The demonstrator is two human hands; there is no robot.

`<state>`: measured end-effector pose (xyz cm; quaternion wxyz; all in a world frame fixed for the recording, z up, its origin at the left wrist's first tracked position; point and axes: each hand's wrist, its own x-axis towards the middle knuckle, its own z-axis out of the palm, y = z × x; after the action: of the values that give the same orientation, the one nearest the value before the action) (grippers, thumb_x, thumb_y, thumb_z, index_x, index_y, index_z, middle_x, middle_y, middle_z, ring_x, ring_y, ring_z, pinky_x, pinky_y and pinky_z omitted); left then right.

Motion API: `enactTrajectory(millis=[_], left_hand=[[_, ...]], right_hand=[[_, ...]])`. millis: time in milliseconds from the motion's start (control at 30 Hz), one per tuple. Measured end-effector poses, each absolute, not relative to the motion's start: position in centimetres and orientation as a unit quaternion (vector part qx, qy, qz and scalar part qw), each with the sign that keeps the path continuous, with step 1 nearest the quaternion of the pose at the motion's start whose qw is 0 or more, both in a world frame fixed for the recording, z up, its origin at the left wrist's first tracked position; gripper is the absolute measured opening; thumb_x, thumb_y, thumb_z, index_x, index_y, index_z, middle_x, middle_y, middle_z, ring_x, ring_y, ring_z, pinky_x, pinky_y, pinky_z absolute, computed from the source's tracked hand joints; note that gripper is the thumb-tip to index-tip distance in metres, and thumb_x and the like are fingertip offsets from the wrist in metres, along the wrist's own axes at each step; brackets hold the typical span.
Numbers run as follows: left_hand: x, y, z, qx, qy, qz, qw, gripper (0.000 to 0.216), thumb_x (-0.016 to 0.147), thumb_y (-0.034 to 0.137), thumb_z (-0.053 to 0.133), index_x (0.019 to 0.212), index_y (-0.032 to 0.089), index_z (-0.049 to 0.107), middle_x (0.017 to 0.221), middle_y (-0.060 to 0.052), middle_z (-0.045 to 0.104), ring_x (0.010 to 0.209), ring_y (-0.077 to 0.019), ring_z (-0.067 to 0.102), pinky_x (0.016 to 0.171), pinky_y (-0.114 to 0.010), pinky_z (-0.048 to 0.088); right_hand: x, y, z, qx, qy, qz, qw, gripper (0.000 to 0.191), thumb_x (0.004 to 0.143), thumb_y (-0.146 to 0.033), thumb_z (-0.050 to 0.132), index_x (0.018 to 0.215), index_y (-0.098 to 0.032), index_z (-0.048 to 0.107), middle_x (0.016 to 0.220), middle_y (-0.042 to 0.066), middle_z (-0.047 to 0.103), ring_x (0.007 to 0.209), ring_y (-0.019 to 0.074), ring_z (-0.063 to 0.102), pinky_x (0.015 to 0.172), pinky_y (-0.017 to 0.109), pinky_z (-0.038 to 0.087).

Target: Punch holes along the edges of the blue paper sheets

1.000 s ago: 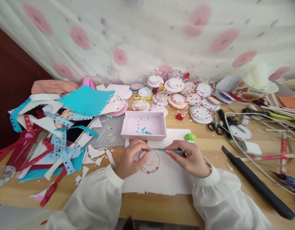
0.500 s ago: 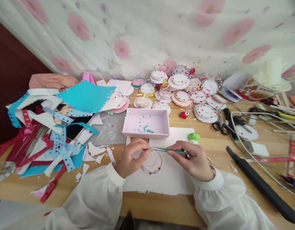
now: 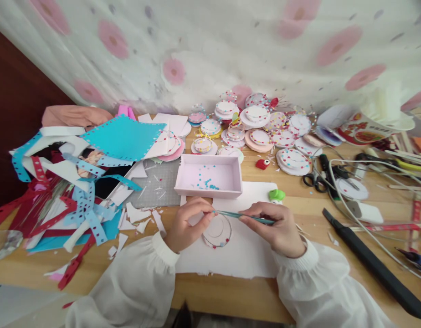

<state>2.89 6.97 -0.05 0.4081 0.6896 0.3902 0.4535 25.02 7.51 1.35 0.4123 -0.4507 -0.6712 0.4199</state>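
Note:
My left hand (image 3: 192, 223) is pinched on a thin wire coil (image 3: 230, 232) that hangs below the fingertips, dotted with small red and blue pieces. Between the fingers of my right hand (image 3: 277, 225) are slim teal tweezers (image 3: 233, 214), their tips pointing left. Those tips meet a tiny blue piece (image 3: 215, 212) at my left fingertips; whether they grip it is too small to tell. Just beyond the hands stands a pale pink box (image 3: 208, 195) with several little blue pieces inside. Under the hands lies a white sheet (image 3: 227, 266).
Paper scraps and punched strips (image 3: 90, 209) crowd the left side. Decorated round discs (image 3: 254, 116) with beaded wires line the back. Scissors (image 3: 315, 181), white cable and a long black tool (image 3: 371, 259) lie on the right. A green clip-like item (image 3: 276, 195) sits near my right hand.
The tweezers have tilted slightly, their rear end dropping a little within my right hand. My left hand and the wire coil stay nearly still.

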Motion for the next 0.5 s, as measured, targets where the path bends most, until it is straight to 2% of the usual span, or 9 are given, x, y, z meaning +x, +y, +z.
enactTrajectory(millis=[500], left_hand=[[2.91, 7.00, 0.09, 0.696, 0.386, 0.456, 0.398, 0.009, 0.085, 0.015, 0.057, 0.086, 0.016, 0.066, 0.080, -0.006, 0.063, 0.077, -0.0180, 0.060, 0.071, -0.033, 0.049]], right_hand=[[24.71, 7.42, 1.51, -0.451, -0.666, 0.428, 0.412, 0.013, 0.077, -0.027, 0.068, 0.071, -0.015, 0.068, 0.060, 0.005, 0.069, 0.051, 0.0136, 0.058, 0.042, 0.023, 0.044]])
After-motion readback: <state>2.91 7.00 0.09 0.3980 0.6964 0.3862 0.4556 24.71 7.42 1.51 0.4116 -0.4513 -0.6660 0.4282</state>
